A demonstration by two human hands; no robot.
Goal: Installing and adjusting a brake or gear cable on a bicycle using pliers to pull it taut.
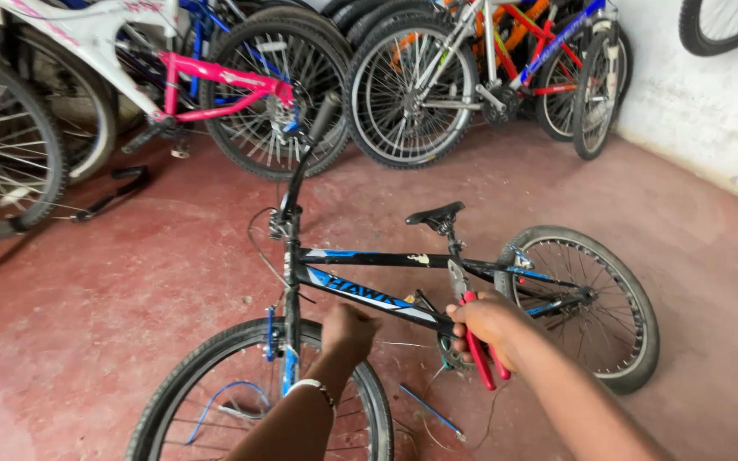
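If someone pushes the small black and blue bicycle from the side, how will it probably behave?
The black and blue bicycle would probably tip, since it stands on two narrow tyres and no stand is visible. Its front wheel could swing at the fork. The frame looks stiff, likely metal. The right hand grips red-handled pliers.

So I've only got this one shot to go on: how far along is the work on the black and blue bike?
Looks done: cut cable bits lie on the red floor. In hand: the right hand grips red-handled pliers near the crank, and the left hand is closed by the down tube of the bike. Left: a loose blue cable hangs in the front wheel.
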